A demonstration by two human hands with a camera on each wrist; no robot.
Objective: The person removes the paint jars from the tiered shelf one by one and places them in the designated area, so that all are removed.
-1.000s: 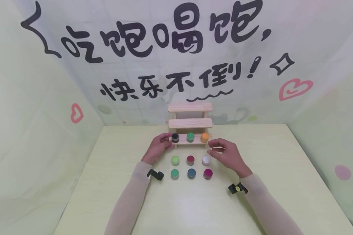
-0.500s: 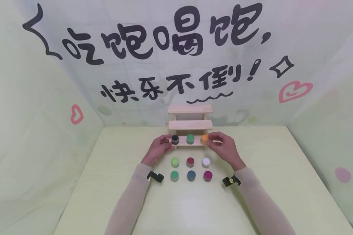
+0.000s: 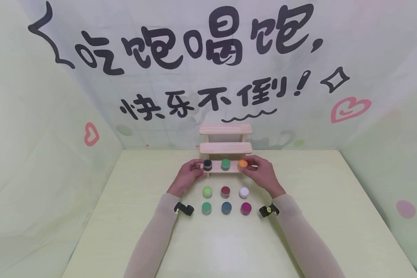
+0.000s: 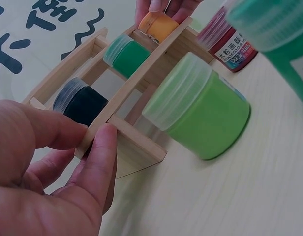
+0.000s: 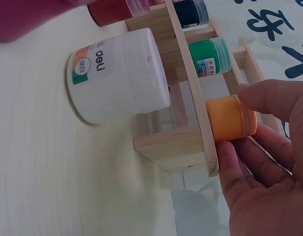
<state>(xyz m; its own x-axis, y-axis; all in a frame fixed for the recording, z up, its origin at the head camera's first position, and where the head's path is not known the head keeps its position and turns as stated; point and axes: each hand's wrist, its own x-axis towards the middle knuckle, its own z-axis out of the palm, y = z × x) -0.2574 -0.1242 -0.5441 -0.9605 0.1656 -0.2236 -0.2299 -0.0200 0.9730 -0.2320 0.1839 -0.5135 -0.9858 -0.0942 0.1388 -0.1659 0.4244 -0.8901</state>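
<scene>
On the lowest step of a small wooden tiered rack (image 3: 226,147) stand three paint jars. A black jar (image 3: 207,165) is on the left, a green jar (image 3: 226,164) in the middle and an orange jar (image 3: 243,163) on the right. My left hand (image 3: 187,175) pinches the left end of that step, thumb and fingers around the board (image 4: 95,135) beside the black jar. With thumb and fingers curled round it, my right hand (image 3: 264,175) holds the orange jar, which sits at the step's right end in the right wrist view.
Two rows of jars stand on the table in front of the rack: light green (image 3: 207,192), red (image 3: 225,192) and white (image 3: 244,192), then teal (image 3: 206,208), blue (image 3: 226,208) and magenta (image 3: 246,208). A printed cloth (image 3: 180,133) hangs behind the rack.
My right hand has moved left to the orange jar, and its fingers have closed around it. The left hand stays at the rack's left end.
</scene>
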